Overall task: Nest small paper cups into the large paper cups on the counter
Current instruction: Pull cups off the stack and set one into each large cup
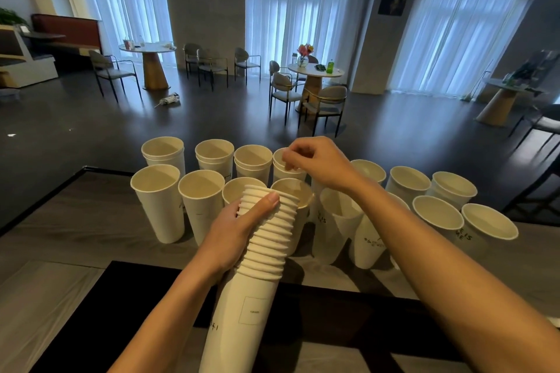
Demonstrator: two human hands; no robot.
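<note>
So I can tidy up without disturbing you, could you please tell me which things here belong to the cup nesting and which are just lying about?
Job: stack of small cups in the left hand; large cups on the counter; back-row cup whose rim the right hand pinches.
Lying about: black mat, flower vase, green bottle, white litter on the floor, chairs.

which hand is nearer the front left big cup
Left. The left hand, gripping the small cup stack, is right of the front left cup; the right hand is farther right, at a back-row cup.
</note>
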